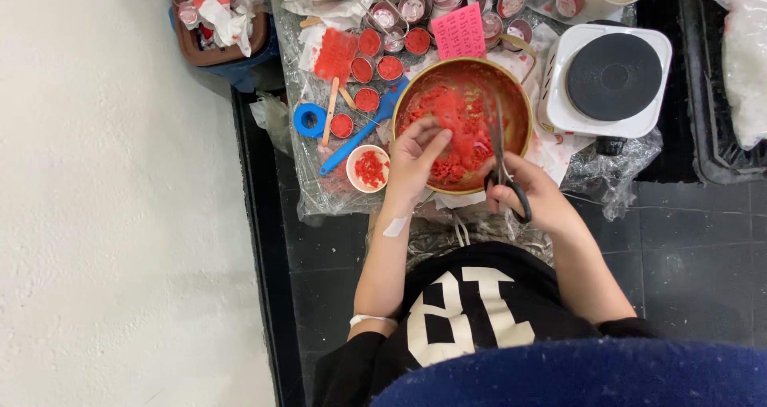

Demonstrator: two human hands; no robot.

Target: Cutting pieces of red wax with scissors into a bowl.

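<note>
The left hand (414,161) lay over the near rim of a round gold-coloured metal bowl (519,107), its fingers (435,142) loosely spread and reaching into the red crumbled material (451,123) that filled the bowl; the fingertips touched that red mass, though whether they pinched a piece of it could not be told. The right hand (534,193) was curled tight around the black handles of a pair of scissors (500,147), the metal blades pointing away from the person and down into the bowl, over the red material. How far the blades stood apart could not be made out.

The bowl stood on a tabletop covered with crinkled clear plastic sheet (319,191). Just to the left of the left hand sat a small white cup (368,169) holding red bits. A blue spatula (361,135) lay slanted between that cup and the bowl, beside a blue roll of tape (309,120) and a wooden stick (330,110). Several small round tins filled with red (367,99) lay further up the tabletop, with a pink card (459,31) beyond the bowl. To the right of the bowl stood a white single hot plate with a dark round top (613,76).
</note>
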